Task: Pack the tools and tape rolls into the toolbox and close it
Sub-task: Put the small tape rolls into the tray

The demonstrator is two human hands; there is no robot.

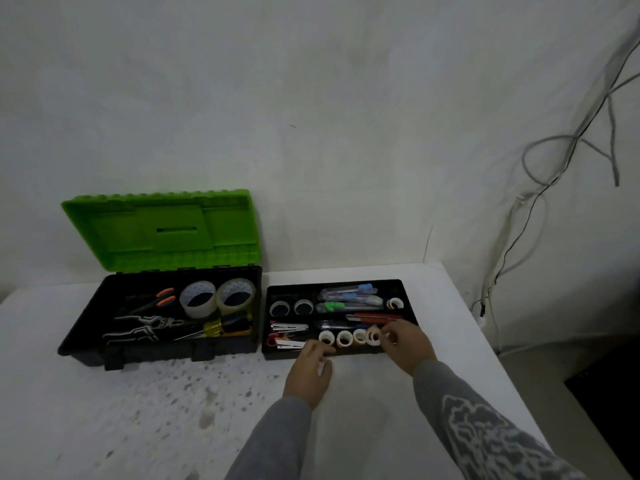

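Note:
The toolbox [86, 327] stands open at the left, its green lid [162, 230] leaning against the wall. Its black base holds pliers [138, 329], screwdrivers [221, 327] and two large clear tape rolls [218, 297]. To its right lies a black organiser tray [407, 296] with cutters, staplers and a front row of small tape rolls [349, 337]. My left hand [308, 372] rests with its fingers on the tray's front rim. My right hand [407, 342] is over the tray's front right corner, and its fingertips pinch the rightmost small tape roll [373, 336].
Everything sits on a white speckled table [173, 410] against a pale wall. The table's right edge runs diagonally from behind the tray down to the lower right. Loose cables [540, 188] hang on the wall at the right.

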